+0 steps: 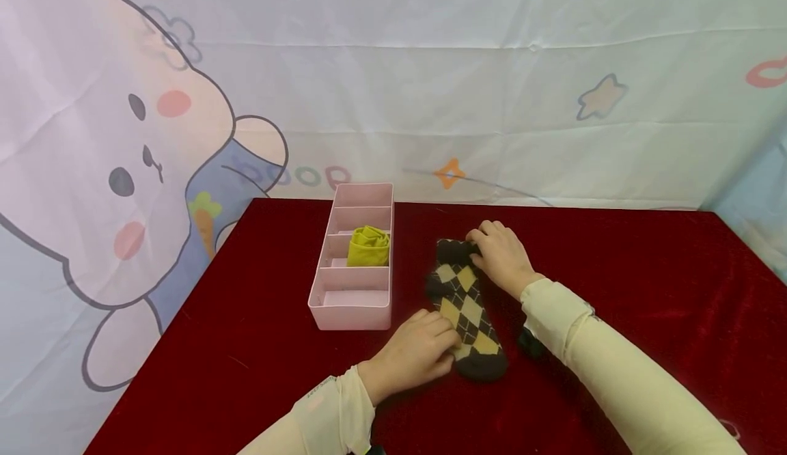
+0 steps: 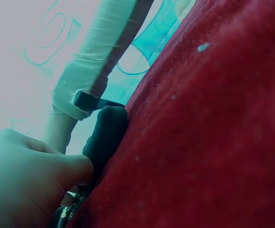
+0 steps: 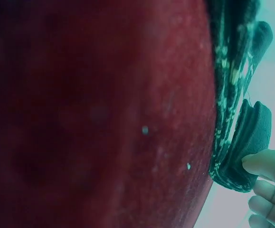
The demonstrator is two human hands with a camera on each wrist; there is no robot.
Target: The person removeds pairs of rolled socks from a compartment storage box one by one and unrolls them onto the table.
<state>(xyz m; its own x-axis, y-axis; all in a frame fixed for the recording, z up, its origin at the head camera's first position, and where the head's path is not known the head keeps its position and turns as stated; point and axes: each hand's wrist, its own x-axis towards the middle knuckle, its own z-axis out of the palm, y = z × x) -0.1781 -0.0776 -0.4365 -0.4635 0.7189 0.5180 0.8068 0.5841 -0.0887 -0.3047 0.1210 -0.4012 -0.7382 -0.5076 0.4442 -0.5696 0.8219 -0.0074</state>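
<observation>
An argyle sock (image 1: 472,310), dark with yellow and cream diamonds, lies lengthwise on the red cloth. At its far end my right hand (image 1: 501,253) holds the dark cuff; in the right wrist view the thumb presses on the layered cuff (image 3: 258,128), which stands up off the cloth. My left hand (image 1: 418,349) grips the sock's left edge close to the dark toe (image 1: 482,366). The left wrist view has this hand's thumb against the dark toe (image 2: 106,133), with the other fingers mostly hidden.
Left of the sock stands a pink divided box (image 1: 350,317) with a rolled yellow cloth item (image 1: 369,246) in one compartment. Red velvet cloth (image 1: 615,270) covers the table. A printed curtain (image 1: 430,86) hangs behind it. Beneath the right forearm shows a small dark item (image 1: 530,343).
</observation>
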